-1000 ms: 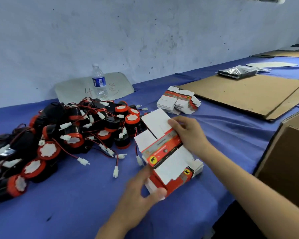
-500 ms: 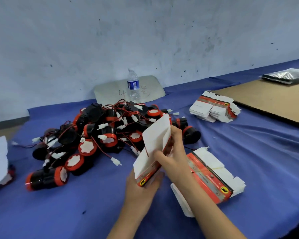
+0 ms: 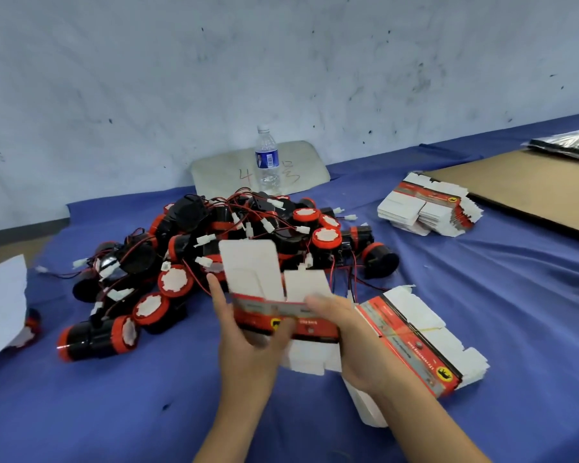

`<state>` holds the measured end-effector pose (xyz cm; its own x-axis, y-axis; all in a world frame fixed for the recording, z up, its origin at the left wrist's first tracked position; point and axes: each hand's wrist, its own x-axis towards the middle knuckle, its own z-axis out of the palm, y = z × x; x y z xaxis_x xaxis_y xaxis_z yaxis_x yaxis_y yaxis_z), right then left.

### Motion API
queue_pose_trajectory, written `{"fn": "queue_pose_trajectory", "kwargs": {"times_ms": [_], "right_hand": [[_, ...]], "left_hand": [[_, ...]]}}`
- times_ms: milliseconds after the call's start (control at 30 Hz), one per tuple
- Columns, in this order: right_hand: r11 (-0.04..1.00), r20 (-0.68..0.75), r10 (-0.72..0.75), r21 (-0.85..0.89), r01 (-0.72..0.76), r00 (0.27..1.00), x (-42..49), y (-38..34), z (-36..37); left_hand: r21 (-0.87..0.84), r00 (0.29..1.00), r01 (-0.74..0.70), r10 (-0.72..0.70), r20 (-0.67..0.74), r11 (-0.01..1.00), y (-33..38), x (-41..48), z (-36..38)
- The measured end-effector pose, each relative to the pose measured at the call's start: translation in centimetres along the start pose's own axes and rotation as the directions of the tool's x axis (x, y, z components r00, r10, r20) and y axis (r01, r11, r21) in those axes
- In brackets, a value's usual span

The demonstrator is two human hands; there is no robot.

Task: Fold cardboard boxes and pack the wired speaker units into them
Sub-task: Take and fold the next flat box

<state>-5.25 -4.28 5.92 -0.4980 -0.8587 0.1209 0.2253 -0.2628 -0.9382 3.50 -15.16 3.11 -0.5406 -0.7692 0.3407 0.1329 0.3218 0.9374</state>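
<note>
Above the blue table [image 3: 515, 295], your left hand [image 3: 248, 349] and right hand [image 3: 358, 349] grip a flat box [image 3: 261, 285] by its red band, white flaps up, just before the speakers [image 3: 326, 237]. Squeezing its ends unevenly could crease a panel off its score; the stack [image 3: 411, 342] under your right wrist may slide.

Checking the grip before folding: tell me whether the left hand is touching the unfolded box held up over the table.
Touching. In the head view the left hand pinches the unfolded box, with the thumb across its red band and the index finger along its left edge.
</note>
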Motion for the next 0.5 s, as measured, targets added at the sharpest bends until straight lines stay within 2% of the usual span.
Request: {"fn": "queue_pose_trajectory", "kwargs": {"times_ms": [100,200,300,333,400,467,500], "right_hand": [[0.992,-0.086,-0.029,0.117,0.039,0.996,0.6,0.0,-0.4],[0.995,-0.162,-0.074,0.048,0.082,0.984,0.7,0.0,-0.2],[0.992,-0.212,-0.089,0.069,0.106,0.973,0.8,0.3,-0.4],[0.992,-0.201,-0.072,0.086,0.091,0.977,0.8,0.2,-0.5],[0.994,-0.171,-0.068,0.073,0.081,0.983,0.7,0.3,-0.7],[0.996,-0.196,-0.082,0.010,0.085,0.977,0.7,0.4,-0.6],[0.996,-0.209,-0.084,-0.045,0.076,0.974,0.6,0.4,-0.5]], "left_hand": [[-0.195,0.991,0.132,-0.130,0.020,0.972,-0.3,0.3,-0.6],[-0.245,0.984,0.179,-0.167,0.067,0.953,-0.4,0.3,-0.9],[-0.279,0.984,0.178,-0.167,0.062,0.944,-0.6,0.5,-0.9],[-0.217,0.993,0.114,-0.107,0.048,0.969,-0.6,0.5,-1.1],[0.044,0.989,-0.140,0.137,0.056,0.989,-0.9,0.5,-1.2],[0.288,0.923,-0.383,0.355,0.147,0.878,-1.4,0.2,-1.1],[0.347,0.889,-0.458,0.413,0.199,0.818,-1.8,0.1,-1.1]]}}
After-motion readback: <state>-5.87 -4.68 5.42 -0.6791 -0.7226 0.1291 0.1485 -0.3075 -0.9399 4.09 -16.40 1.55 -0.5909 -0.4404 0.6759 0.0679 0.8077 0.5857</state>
